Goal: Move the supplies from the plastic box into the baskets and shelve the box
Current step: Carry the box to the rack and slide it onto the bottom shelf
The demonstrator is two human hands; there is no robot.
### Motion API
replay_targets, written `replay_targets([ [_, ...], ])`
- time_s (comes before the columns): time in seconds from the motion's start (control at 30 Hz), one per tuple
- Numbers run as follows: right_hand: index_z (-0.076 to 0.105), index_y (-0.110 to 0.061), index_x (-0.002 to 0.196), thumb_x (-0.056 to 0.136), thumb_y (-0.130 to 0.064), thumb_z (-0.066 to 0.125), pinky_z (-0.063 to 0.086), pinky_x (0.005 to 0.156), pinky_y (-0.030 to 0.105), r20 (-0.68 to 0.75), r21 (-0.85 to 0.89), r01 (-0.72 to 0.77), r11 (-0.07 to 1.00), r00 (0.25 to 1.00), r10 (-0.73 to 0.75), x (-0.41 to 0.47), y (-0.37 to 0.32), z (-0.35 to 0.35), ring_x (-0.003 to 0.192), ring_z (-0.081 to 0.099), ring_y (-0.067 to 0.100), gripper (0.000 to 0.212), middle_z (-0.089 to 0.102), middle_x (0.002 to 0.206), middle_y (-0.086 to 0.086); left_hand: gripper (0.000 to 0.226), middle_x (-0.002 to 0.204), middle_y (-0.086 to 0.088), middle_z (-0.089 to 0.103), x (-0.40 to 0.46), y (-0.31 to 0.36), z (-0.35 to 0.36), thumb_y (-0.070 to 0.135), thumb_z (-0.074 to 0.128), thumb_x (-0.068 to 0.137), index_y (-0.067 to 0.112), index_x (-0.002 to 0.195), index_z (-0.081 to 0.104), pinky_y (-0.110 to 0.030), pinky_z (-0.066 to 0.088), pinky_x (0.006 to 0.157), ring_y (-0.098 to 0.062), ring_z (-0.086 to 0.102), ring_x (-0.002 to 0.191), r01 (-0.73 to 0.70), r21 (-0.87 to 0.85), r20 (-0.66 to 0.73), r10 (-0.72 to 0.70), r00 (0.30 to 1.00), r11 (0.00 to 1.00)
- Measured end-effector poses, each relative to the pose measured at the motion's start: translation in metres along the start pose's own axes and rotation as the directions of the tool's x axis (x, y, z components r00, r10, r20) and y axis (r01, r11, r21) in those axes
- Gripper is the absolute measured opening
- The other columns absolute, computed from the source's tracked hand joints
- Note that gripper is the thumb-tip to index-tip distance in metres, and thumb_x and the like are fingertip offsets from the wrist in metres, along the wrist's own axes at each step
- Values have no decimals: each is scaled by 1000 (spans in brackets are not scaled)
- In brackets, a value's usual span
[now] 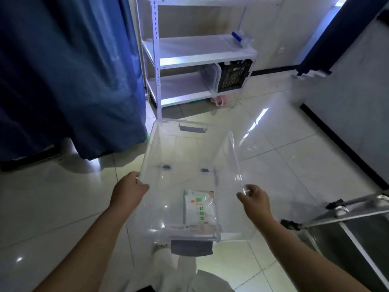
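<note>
I hold a clear plastic box [189,148] with grey handles above the tiled floor. My left hand [128,191] grips its left rim, and my right hand [253,200] grips its right rim. One white pack with green and orange print [199,207] lies on the box's bottom near me. A white metal shelf unit [189,57] stands ahead. On its lowest shelf sit a black basket [233,75] and, left of it, another clear box [209,77].
A blue curtain [69,70] hangs at the left, reaching the floor. A pink item [220,101] lies under the shelf unit. A metal-framed cart [347,209] stands at the lower right. A wall with dark skirting runs along the right.
</note>
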State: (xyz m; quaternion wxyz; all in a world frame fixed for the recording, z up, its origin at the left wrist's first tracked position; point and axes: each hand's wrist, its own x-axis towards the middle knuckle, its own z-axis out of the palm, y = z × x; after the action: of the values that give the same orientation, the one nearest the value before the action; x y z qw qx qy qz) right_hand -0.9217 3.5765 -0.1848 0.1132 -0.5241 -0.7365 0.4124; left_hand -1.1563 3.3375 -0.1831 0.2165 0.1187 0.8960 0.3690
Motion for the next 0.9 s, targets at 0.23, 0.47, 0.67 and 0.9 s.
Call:
replay_targets([
  [0.23, 61, -10, 111, 78, -13, 66, 54, 65, 36, -55, 15, -66, 998, 996, 67, 135, -51, -5, 68, 61, 22, 33, 62, 78, 6, 37, 72, 7, 57, 137, 83, 29, 20, 67, 75, 10, 110, 58, -22, 36, 51, -9, 53, 62, -18, 42, 63, 16, 998, 999],
  [0.47, 65, -8, 102, 75, -11, 66, 38, 50, 20, -32, -11, -33, 999, 999, 32, 298, -80, -10, 61, 56, 9, 27, 58, 68, -6, 36, 71, 3, 55, 252, 154, 88, 18, 68, 77, 4, 109, 57, -23, 33, 49, -8, 50, 61, 25, 50, 31, -26, 999, 998],
  [0.67, 65, -11, 100, 76, -15, 66, 38, 48, 21, 54, -55, 3, 998, 999, 0, 431, -119, -24, 56, 57, 9, 25, 61, 66, -5, 37, 77, 3, 57, 330, 218, 120, 19, 66, 78, 11, 112, 56, -23, 32, 48, -6, 50, 63, 112, 54, -44, -110, 993, 992],
  [0.9, 63, -14, 103, 77, -18, 64, 39, 48, 19, 152, -136, 47, 990, 988, -26, 542, -167, 4, 60, 57, 7, 26, 60, 68, -8, 37, 80, 2, 59, 413, 244, 132, 20, 63, 81, 12, 117, 56, -22, 35, 50, -6, 52, 66, 216, 11, -55, -215, 975, 976],
])
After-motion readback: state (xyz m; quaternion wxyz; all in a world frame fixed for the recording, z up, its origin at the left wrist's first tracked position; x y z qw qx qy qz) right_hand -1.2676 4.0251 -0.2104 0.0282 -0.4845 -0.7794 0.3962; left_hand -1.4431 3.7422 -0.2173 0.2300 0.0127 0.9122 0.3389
